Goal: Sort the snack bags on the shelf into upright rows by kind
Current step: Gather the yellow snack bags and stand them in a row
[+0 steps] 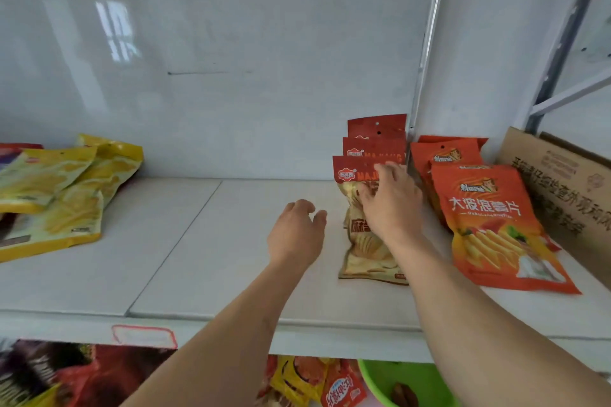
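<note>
A row of red-topped chip bags (pixel 375 145) stands upright at the back of the white shelf (pixel 231 241), right of centre. My right hand (pixel 391 201) lies against the front bag of that row, fingers spread over its face. My left hand (pixel 297 231) hovers just left of the row, fingers loosely curled, holding nothing. Right of the row stand orange wavy-chip bags (pixel 482 218), the front one leaning forward. A loose heap of yellow bags (pixel 62 195) lies flat at the shelf's left end.
A cardboard box (pixel 562 182) leans at the far right behind the orange bags. A metal upright (pixel 426 53) runs down the back wall. The shelf below holds mixed snack bags (pixel 317 380) and a green bowl (pixel 406 380).
</note>
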